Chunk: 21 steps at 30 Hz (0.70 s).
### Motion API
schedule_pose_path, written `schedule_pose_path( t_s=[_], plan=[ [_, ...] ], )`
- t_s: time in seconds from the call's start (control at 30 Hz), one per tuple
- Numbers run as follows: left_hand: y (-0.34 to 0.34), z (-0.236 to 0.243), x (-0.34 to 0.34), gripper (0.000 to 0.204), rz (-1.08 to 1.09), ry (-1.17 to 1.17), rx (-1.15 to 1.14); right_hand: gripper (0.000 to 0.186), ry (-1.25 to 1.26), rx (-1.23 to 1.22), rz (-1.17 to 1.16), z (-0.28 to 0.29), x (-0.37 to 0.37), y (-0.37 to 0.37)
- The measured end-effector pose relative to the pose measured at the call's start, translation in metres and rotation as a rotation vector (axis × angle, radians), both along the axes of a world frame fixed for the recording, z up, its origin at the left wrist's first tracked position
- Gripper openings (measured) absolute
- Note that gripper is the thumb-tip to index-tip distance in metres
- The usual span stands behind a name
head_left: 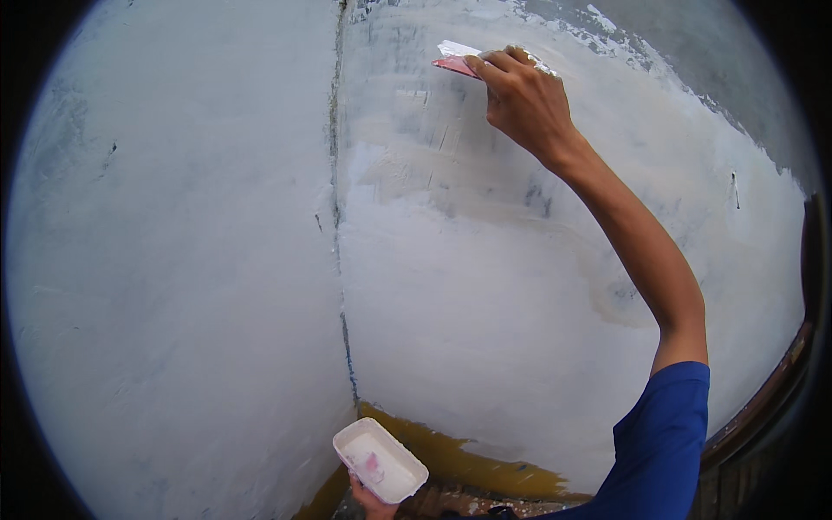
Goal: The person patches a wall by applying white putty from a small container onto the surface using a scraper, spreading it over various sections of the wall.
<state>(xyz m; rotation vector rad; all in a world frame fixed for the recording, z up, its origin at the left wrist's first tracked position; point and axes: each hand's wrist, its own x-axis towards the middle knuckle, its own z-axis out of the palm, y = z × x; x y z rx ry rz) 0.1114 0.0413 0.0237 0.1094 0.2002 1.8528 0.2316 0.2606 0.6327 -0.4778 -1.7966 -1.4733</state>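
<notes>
Low at the near side, the left hand [371,503] clasps a white rectangular plastic tray [402,449] holding white, pink-smeared paste [381,471]. Beyond, a mustard-yellow painted strip [425,444] shows uncoated. Whitish coating covers most of the right wall [468,295], patchy farther up, where the right hand [525,97] pinches a flat red-and-silver scraper [458,65]; the far-right dull grey band [737,82] looks left to do.

Pink scraper [457,65] high, white tub [401,449] low
</notes>
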Motion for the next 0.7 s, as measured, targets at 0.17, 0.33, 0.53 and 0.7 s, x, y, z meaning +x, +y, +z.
schedule_pose_path(
  t_s=[0.17,0.33,0.53,0.7],
  plan=[
    [-0.012,-0.008,-0.007,0.07,0.131,-0.066,-0.031,0.039,-0.192,-0.152,-0.123,-0.083,-0.02,0.016],
    [-0.038,0.011,-0.01,0.083,0.046,-0.214,-0.23,0.039,-0.43,-0.492,-0.15,-0.203,-0.023,0.003],
    [-0.031,-0.049,-0.021,0.07,0.488,0.588,-0.394,0.038,-0.048,-0.3,0.138,-0.087,-0.066,-0.002],
    [-0.047,-0.006,-0.025,0.081,0.119,-0.154,-0.176,0.029,-0.048,-0.161,-0.101,-0.028,-0.076,0.038]
  ],
)
